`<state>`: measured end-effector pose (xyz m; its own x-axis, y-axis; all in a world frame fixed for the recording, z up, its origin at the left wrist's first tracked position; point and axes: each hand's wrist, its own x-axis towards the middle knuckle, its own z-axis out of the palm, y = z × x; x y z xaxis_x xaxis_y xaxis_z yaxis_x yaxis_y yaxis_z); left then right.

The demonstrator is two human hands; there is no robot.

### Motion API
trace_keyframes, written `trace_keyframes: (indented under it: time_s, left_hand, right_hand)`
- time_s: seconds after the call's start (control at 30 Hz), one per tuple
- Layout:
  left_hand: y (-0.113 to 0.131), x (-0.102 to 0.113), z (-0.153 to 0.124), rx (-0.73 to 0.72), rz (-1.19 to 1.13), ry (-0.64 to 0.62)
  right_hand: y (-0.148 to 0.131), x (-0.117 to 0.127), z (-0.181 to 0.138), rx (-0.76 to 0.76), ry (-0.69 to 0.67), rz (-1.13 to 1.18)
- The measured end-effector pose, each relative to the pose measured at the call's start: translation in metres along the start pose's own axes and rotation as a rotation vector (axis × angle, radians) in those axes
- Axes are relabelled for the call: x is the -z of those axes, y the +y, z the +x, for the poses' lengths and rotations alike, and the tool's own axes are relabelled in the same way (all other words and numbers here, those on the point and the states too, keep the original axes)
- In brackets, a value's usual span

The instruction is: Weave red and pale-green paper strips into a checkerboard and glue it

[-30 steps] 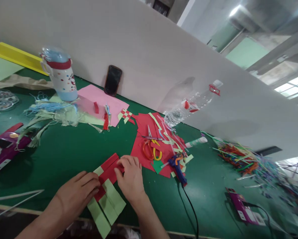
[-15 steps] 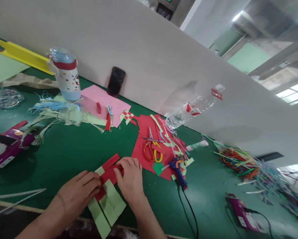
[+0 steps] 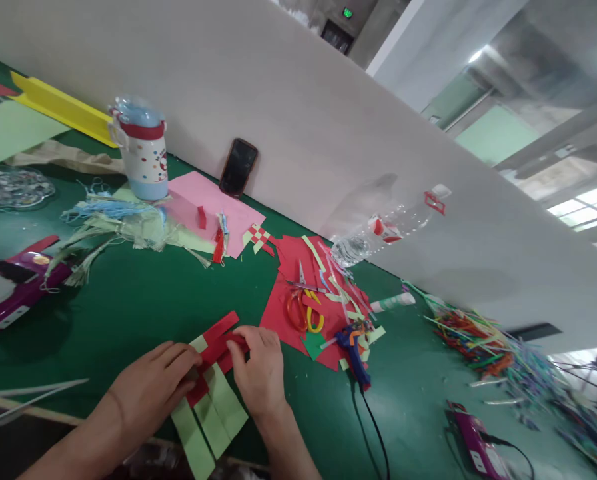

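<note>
Green desk [image 3: 128, 307], near edge. Both hands work on a woven paper piece [image 3: 211, 380] of red and pale green strips lying flat at the desk's front edge.

Left hand [image 3: 151, 387]: palm down, fingers together, fingertips pressing the left side of the weave where a red strip crosses the green ones. Not gripping, holding flat.

Right hand [image 3: 258, 373]: fingers curled, thumb and forefinger pinching the end of a red strip at the upper right of the weave.

Green strip ends stick out toward the person, past the desk edge; red strip ends point away, up and to the right.

Around:
- Orange-and-yellow-handled scissors [image 3: 303, 310] on a red paper sheet [image 3: 283, 303] with scattered cut strips, just right of the hands.
- Blue glue gun [image 3: 354, 343] at that sheet's right edge, black cord trailing toward the near edge.
- Pink paper sheet [image 3: 203, 203] farther back; dotted mug with lid [image 3: 142, 157] beside it.
- Dark phone [image 3: 238, 167] leaning upright on the white partition [image 3: 303, 120].
- Clear plastic bottle [image 3: 383, 227] tilted against the partition.
- Small finished red-and-green weave [image 3: 258, 237] between the pink and red sheets.
</note>
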<state>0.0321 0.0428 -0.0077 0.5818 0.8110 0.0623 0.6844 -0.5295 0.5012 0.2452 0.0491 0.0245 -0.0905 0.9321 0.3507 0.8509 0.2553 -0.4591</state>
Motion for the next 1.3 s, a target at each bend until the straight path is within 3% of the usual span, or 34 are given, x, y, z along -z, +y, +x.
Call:
trace_keyframes:
  time_s: [0.27,0.37,0.53,0.7,1.0,1.2,1.3]
  left_hand:
    - [-0.003,-0.008,-0.001,0.128,-0.074,0.05]
    - [-0.004,-0.01,-0.002,0.111,-0.051,0.063]
    - [-0.004,-0.004,0.0,0.049,-0.027,0.077]
    - [-0.007,-0.002,-0.001,-0.034,-0.03,0.098]
    - [-0.013,-0.001,-0.003,-0.093,-0.007,0.174]
    - [-0.016,-0.002,-0.003,-0.105,-0.012,0.194]
    - [-0.011,0.002,-0.003,-0.039,-0.012,0.149]
  right_hand:
    - [-0.002,0.008,-0.004,0.168,0.131,-0.031]
    - [-0.011,0.019,-0.01,0.195,0.166,-0.014]
    - [-0.026,0.028,-0.024,0.259,0.108,0.125]
    - [-0.025,0.03,-0.026,0.233,0.09,0.13]
    - [0.029,0.049,-0.027,-0.015,0.066,-0.129]
    - [0.013,0.031,-0.002,0.278,-0.066,-0.087]
    - [0.012,0.02,0.015,0.332,-0.009,-0.032]
